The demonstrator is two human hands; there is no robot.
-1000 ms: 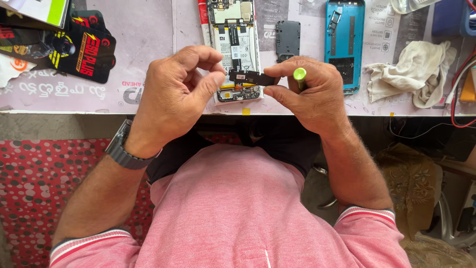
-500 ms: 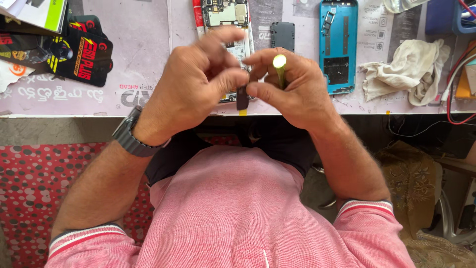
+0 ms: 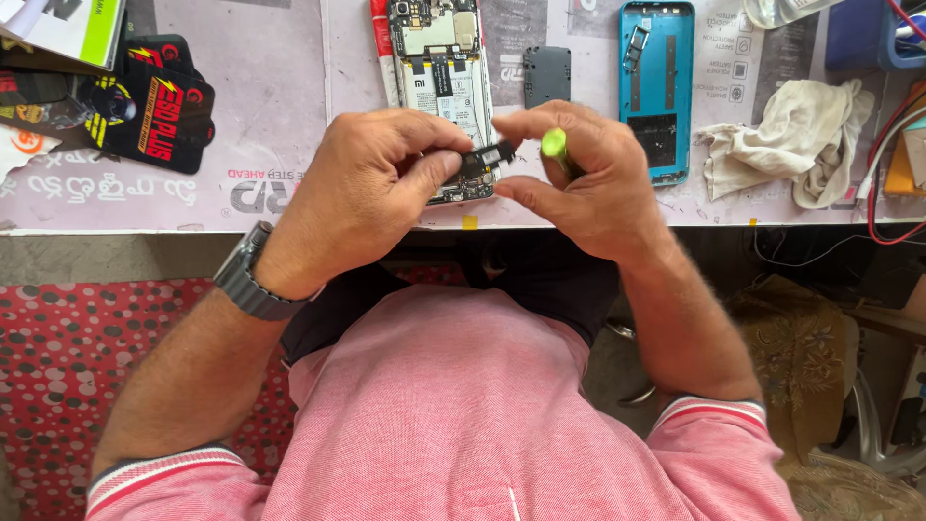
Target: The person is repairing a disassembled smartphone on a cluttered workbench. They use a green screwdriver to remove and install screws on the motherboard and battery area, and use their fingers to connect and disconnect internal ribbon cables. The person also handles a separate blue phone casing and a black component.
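Observation:
My left hand (image 3: 362, 188) pinches a small black phone part (image 3: 485, 157) between thumb and fingers, just above the near end of an opened phone (image 3: 439, 68) lying on the bench. My right hand (image 3: 588, 183) grips a tool with a green-capped handle (image 3: 554, 145), its tip hidden behind my fingers. Both hands meet at the part, over the bench's front edge. A metal watch (image 3: 253, 273) sits on my left wrist.
A blue phone back cover (image 3: 658, 87) and a small dark plate (image 3: 547, 75) lie right of the phone. A crumpled white cloth (image 3: 801, 135) is further right, with red wires (image 3: 883, 164) beyond. Black packets (image 3: 145, 111) lie at left.
The hands lifted the black part toward me, turned it upright, then brought it back flat near the phone's lower end. The green-capped tool stayed in my right hand.

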